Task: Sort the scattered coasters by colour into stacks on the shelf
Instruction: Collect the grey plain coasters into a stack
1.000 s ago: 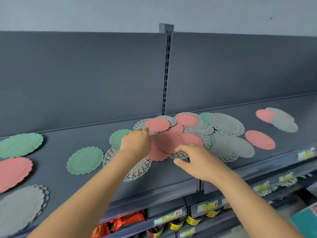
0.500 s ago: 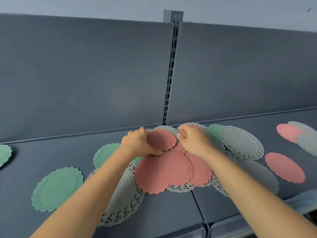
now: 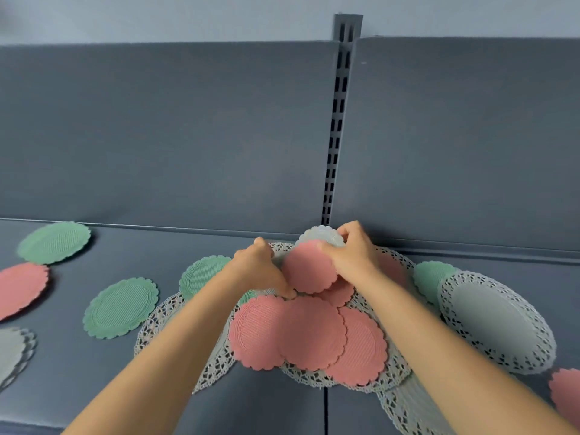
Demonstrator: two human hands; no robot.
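Note:
A heap of pink, green and grey lace-edged coasters lies mid-shelf on the grey shelf [image 3: 270,403]. My right hand [image 3: 351,252] grips a small pink coaster [image 3: 309,268] at its upper right edge, at the back of the heap. My left hand [image 3: 260,271] presses its fingers on the heap at that coaster's left edge. Three larger pink coasters [image 3: 301,334] overlap in front of both hands, over grey lace ones [image 3: 216,362]. A small grey coaster [image 3: 320,235] peeks out behind my right hand.
Two green coasters [image 3: 120,307] lie left of the heap. At the far left sit a green coaster [image 3: 53,241], a pink one [image 3: 20,288] and a grey stack [image 3: 12,353]. A big grey lace coaster [image 3: 496,321] and a pink one [image 3: 565,394] lie right. The back panel [image 3: 188,136] stands close behind.
My right hand went from the heap's front edge to its back and closed on the small pink coaster. My left hand stayed on the heap. The view moved closer and shifted left.

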